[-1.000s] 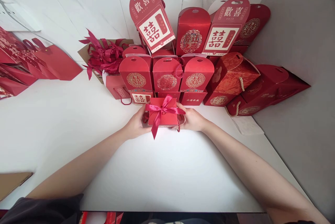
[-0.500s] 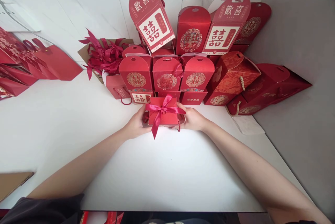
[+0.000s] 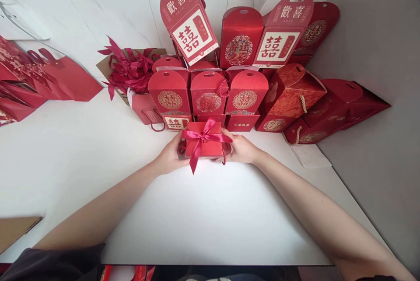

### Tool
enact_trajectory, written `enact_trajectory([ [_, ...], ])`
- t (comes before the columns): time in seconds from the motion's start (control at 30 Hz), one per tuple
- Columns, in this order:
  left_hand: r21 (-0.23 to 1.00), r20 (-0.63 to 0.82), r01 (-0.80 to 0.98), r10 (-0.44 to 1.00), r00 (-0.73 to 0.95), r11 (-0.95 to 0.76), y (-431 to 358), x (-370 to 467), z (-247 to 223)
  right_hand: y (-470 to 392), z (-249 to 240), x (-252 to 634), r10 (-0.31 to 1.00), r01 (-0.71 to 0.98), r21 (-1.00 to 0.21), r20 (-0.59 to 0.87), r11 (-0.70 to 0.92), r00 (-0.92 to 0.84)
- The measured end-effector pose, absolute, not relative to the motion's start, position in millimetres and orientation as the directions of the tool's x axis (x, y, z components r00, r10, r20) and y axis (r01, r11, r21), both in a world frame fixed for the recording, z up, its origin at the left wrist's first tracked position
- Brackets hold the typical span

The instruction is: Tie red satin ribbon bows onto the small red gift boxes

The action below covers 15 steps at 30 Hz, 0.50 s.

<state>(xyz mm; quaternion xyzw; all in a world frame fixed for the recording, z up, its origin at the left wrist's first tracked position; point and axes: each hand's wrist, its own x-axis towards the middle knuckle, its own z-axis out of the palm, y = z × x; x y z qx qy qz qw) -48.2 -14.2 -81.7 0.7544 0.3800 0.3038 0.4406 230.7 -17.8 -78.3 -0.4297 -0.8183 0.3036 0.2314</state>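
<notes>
Both my hands hold a small red gift box [image 3: 210,147] with a pink ribbon bow [image 3: 202,136] on top and red cord at its sides. My left hand [image 3: 171,155] grips the box's left side, and my right hand [image 3: 242,149] grips the right side. The undersides of the fingers are partly hidden by the box. Just behind it, red boxes with rounded tops and gold emblems, such as this one [image 3: 243,93], are stacked in rows. A box with a white label [image 3: 193,36] leans at an angle on top of the stack.
Pink ribbons [image 3: 134,71] fill a brown container at the back left. Folded red bags [image 3: 70,77] lie at the far left. An orange-red box [image 3: 292,90] with rope handles stands at the right, near a grey wall [image 3: 370,53]. Brown cardboard [image 3: 16,230] is at the lower left.
</notes>
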Motion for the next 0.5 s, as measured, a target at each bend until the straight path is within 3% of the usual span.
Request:
enact_trajectory([
  [0.27, 0.89, 0.127, 0.312, 0.837, 0.532, -0.333, -14.6, -48.3, -79.2, -17.8, -77.8, 229.9, 0.85, 0.551, -0.72, 0.102, 0.421, -0.516],
  [0.5, 0.87, 0.112, 0.328, 0.797, 0.594, -0.367, -12.6, -52.4, -75.7, -13.6, -71.0, 241.9, 0.745, 0.274, -0.945, -0.054, 0.176, -0.664],
])
